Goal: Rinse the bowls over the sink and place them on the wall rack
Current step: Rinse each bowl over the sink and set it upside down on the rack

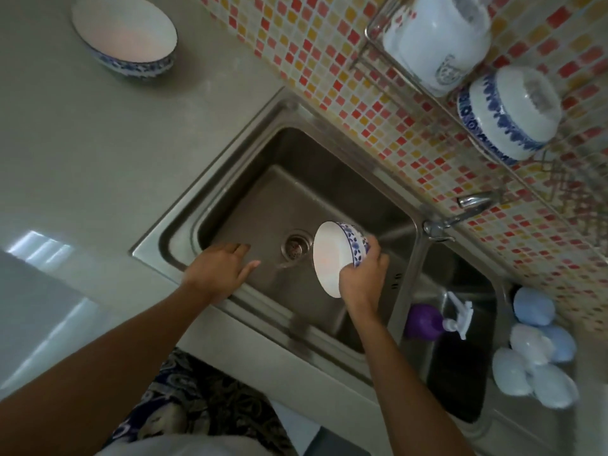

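The right hand [362, 278] grips a small bowl [332, 258] with a blue pattern on its outer wall, fingers curled round the far side and thumb pressed on the near rim. The bowl is tipped on edge, its white inside facing toward the left hand, and it hangs over the sink [237, 199] — just beside the drain [297, 245], which lies between the two hands.

The left hand [218, 269] holds nothing. Its fingers are straight and close together, pointing toward the drain, with the thumb stretched out toward the bowl; the palm hovers over the near rim of the basin. Whether the fingertips touch the steel, I cannot tell.

Beyond the right hand's knuckles, the tap [460, 212] sticks out from the tiled wall [329, 77]. Higher up the wall, well apart from both hands, the wire rack [408, 77] carries two bowls upside down: a white one [437, 37] and a blue-patterned one [510, 113] next to it.

Far beyond the left fingertips, another bowl [123, 31] with a blue rim pattern stands upright on the counter [82, 143].

Behind the right wrist — in the second, smaller basin — a purple pump bottle [424, 322] leans, and a cluster of pale blue and white rounded things [536, 347] sits at the far edge there.
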Demonstrator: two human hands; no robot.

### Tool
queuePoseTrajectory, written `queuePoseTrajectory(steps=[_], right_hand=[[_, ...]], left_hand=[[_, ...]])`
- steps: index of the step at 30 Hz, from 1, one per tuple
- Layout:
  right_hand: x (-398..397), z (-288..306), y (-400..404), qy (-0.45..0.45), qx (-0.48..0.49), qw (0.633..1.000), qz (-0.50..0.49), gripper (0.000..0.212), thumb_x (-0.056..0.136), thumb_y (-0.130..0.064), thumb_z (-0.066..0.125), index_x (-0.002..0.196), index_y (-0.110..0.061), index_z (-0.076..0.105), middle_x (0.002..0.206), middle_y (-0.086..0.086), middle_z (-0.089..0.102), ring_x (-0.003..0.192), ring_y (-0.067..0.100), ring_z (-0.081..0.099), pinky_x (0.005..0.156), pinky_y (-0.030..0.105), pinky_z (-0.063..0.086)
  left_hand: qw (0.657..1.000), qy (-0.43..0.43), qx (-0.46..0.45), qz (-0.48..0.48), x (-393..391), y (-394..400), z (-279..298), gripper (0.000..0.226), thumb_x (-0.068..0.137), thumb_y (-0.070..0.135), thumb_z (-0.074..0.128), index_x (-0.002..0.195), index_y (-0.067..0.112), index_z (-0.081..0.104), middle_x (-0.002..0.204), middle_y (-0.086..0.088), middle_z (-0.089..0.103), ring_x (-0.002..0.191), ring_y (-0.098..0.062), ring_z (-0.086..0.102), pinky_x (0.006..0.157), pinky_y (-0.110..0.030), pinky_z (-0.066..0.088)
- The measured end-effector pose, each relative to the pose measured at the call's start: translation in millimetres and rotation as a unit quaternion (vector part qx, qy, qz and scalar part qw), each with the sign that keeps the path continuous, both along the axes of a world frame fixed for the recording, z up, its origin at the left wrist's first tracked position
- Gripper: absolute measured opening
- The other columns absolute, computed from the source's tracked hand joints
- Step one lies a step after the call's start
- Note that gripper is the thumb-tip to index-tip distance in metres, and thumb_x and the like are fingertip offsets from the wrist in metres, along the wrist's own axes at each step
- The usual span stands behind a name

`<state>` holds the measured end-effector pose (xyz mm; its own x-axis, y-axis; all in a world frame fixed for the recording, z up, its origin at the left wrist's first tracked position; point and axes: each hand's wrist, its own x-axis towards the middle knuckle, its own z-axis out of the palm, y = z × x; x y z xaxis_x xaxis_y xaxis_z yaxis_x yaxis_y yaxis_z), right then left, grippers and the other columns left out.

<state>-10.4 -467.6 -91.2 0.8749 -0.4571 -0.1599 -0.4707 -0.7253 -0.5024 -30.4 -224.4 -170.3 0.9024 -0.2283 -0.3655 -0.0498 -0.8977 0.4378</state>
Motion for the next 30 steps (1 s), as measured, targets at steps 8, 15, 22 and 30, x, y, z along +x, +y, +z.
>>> queuePoseTrajectory(steps=[8,15,22,30], right_hand=[[-13.5,-14.1,-5.3,-0.088,-0.244,0.939,0.227,0.104,0.056,0.002,0.072,0.147,-0.02,0.027,0.122,0.017,0.047,0.103,0.033,0.053,0.087,0.047,0.05],[-15.3,-15.6,-3.2,-0.146,-0.166,0.961,0.165,0.093,0.064,0.01,0.063,0.145,-0.021,0.032,0.129,0.015,0.042,0.112,0.032,0.048,0.093,0.046,0.05],[-5.8,1.4,-1.8,-0.056,0.332,0.896,-0.288,0.063,0.079,0.001,0.041,0.136,-0.027,0.045,0.127,0.009,0.05,0.111,0.037,0.053,0.084,0.057,0.055],[-25.8,66.7,3.7,0.021,0.587,0.77,-0.248,0.039,0.087,-0.008,0.049,0.125,-0.017,0.043,0.12,0.019,0.046,0.107,0.044,0.051,0.07,0.055,0.053]], left_hand=[[1.0,-0.019,0.005,-0.005,-5.9,2.8,-6.4,0.074,0.089,0.065,0.011,0.14,0.018,0.036,0.135,-0.012,0.052,0.119,-0.029,0.051,0.099,-0.04,0.044],[0.999,-0.029,-0.005,0.012,-10.8,2.0,-6.1,0.073,0.09,0.065,0.015,0.142,0.018,0.034,0.14,-0.01,0.049,0.125,-0.027,0.048,0.102,-0.039,0.043],[0.998,-0.024,-0.06,0.025,-14.7,-3.0,-3.2,0.062,0.097,0.05,0.023,0.149,0.016,0.019,0.157,-0.007,0.022,0.144,-0.021,0.021,0.116,-0.033,0.018],[0.969,-0.148,-0.199,0.022,29.5,-38.4,91.8,0.053,0.101,0.035,0.029,0.15,0.016,0.019,0.158,0.0,0.015,0.144,-0.006,0.008,0.115,-0.02,0.005]])
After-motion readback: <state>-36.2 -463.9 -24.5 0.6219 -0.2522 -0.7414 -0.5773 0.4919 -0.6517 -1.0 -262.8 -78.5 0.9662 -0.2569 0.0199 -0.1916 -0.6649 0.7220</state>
